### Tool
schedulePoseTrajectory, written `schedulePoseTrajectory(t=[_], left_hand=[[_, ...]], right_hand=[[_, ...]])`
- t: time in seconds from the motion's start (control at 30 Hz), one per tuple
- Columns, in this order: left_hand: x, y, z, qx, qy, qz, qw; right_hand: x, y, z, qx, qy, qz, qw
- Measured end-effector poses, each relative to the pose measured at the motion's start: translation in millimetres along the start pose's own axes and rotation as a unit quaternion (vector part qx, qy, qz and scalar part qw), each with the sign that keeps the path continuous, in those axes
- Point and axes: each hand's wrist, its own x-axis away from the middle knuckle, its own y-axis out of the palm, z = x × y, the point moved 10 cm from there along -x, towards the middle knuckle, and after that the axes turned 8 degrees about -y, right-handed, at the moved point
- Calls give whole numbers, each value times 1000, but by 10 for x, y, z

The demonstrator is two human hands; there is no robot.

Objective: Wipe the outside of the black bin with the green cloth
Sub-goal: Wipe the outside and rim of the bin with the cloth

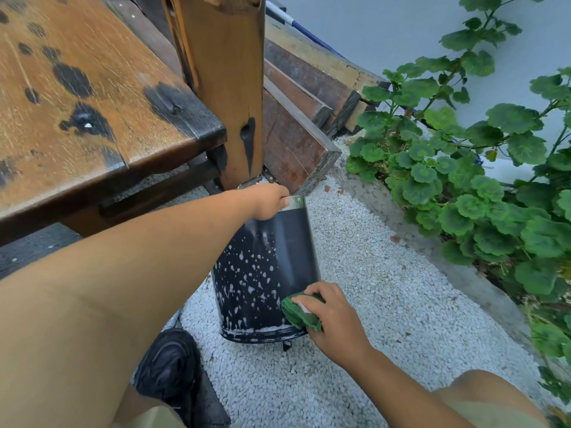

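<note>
White gravel (386, 319) under soapy black bin (268, 267)

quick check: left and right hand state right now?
Left hand: grips the black bin by its top rim.
Right hand: holds the green cloth against the bin's lower side.

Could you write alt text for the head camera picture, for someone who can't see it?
A person's right hand presses a green cloth against the lower side of a black bin flecked with white spots, while the left hand grips its metal rim. The bin sits on white gravel beside a wooden table and leafy plants.
</note>
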Motion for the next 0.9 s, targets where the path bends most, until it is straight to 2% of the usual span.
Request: schedulePoseTrajectory(t=[0.13,0.27,0.37,0.47,0.57,0.63,0.7,0.9], left_hand=[[-9,-19,-79,4,-14,-3,1000],[36,-27,-251,54,-21,-22,998],[50,-26,-336,74,-34,-26,996],[51,-49,-378,94,-47,-10,994],[44,-117,-382,177,-63,9,982],[55,-151,-379,229,-69,12,971],[66,-177,-397,238,-77,19,968],[54,-131,-461,283,-101,-7,954]], right_hand=[[-8,-23,81,-26,10,-6,1000],[-160,-140,159,-79,24,-48,995],[-416,-401,103,-95,16,-19,995],[-768,-680,-101,-55,-24,41,997],[-1109,-856,-321,22,-56,81,995],[-1295,-853,-429,63,-75,76,992],[-1436,-789,-461,87,-86,62,991],[-1607,-623,-352,102,-54,45,992]])
